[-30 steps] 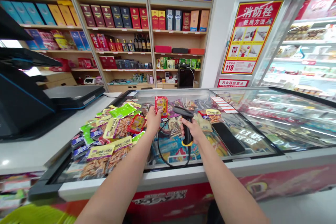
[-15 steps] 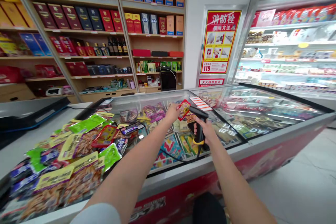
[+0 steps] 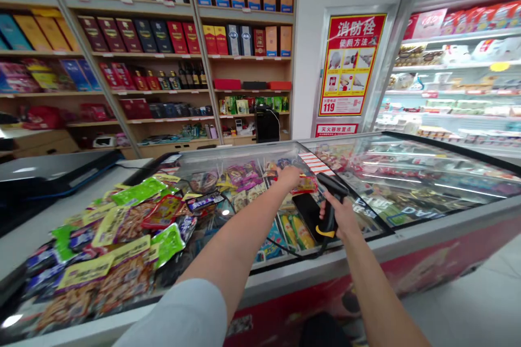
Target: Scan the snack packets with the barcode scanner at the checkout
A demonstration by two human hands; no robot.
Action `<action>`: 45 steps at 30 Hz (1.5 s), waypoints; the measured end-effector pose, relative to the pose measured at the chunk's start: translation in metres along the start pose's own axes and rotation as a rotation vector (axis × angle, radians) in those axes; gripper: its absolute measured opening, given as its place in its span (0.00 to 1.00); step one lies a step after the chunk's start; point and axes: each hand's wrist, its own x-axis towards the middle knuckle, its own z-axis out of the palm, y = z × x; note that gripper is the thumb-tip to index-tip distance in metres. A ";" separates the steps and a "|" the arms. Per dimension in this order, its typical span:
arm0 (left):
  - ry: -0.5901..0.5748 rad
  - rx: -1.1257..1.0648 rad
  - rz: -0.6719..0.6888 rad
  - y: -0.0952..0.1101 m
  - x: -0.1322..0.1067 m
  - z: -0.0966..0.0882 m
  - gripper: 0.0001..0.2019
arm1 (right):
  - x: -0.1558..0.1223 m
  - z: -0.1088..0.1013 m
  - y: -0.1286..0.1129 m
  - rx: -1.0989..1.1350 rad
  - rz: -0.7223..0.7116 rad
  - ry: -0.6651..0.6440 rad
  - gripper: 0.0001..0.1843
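My right hand (image 3: 341,216) is wrapped round the grip of a black barcode scanner (image 3: 330,187) with a yellow band near its base. Its dark cable loops down across the freezer's glass. My left hand (image 3: 290,176) is stretched forward over the glass lid, back of the hand towards me, most of its fingers hidden. Just to its right is a red snack packet (image 3: 305,185), lying nearly flat; whether the fingers still touch it cannot be told. A black phone (image 3: 308,211) rests on the glass between this packet and my right hand.
Many snack packets (image 3: 122,249) are heaped on the left part of the chest freezer (image 3: 366,244). A dark flat device (image 3: 61,173) stands on the counter at left. Behind are shelves of boxed goods (image 3: 244,59), a red fire-hydrant poster (image 3: 352,65) and a lit display fridge (image 3: 456,81).
My left hand has moved right and slightly down; the red packet, upright in its fingers before, now lies lower, nearly flat. The scanner has shifted right and down in view. The view has turned slightly left.
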 end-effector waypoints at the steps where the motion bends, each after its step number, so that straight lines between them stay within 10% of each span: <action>1: 0.024 0.020 0.000 -0.001 -0.004 0.000 0.19 | -0.001 0.001 0.000 0.006 0.000 0.003 0.23; 7: 0.189 -0.051 -0.201 -0.033 -0.041 -0.016 0.19 | -0.008 0.016 0.004 0.005 0.024 -0.032 0.26; 19: 0.117 0.118 -0.635 -0.205 -0.160 -0.066 0.21 | -0.036 0.097 0.050 -0.058 0.078 -0.397 0.23; 29: 0.269 -0.099 -0.588 -0.222 -0.188 -0.059 0.08 | -0.067 0.140 0.064 -0.125 0.130 -0.508 0.22; 39: 0.876 -0.717 -0.578 -0.258 -0.190 -0.051 0.10 | -0.076 0.173 0.064 -0.145 0.123 -0.546 0.27; 45: 0.952 -1.021 -0.613 -0.272 -0.185 -0.044 0.10 | -0.058 0.198 0.073 -0.154 0.106 -0.622 0.25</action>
